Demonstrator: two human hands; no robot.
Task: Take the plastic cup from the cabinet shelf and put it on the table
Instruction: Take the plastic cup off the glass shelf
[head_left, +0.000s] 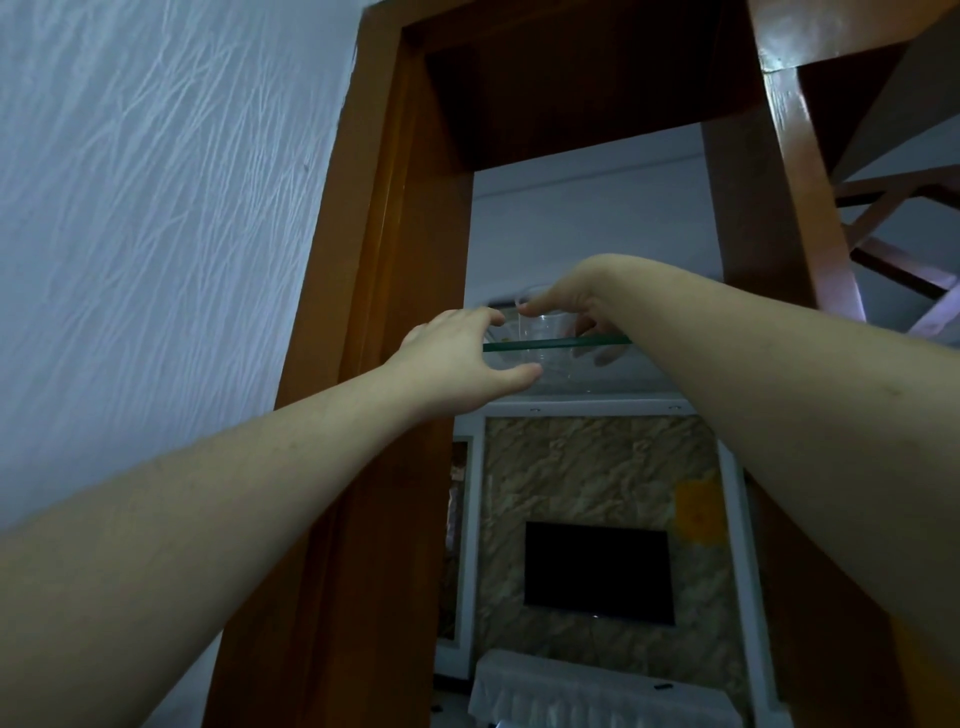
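The cup (545, 332) stands on the glass shelf (597, 342) at frame centre. The right hand (576, 306) wraps it from the right, thumb near the rim, for lifting. The left hand (462, 358) hangs spread and empty just left, likely as guard.

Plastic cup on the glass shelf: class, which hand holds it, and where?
The right hand pinches the plastic cup at its rim; the left hand holds nothing.

Two hands, one cup, one shelf

One clear plastic cup (543, 327) between left hand (457, 358) and right hand (571, 301); one glass shelf (561, 343) under their fingers.
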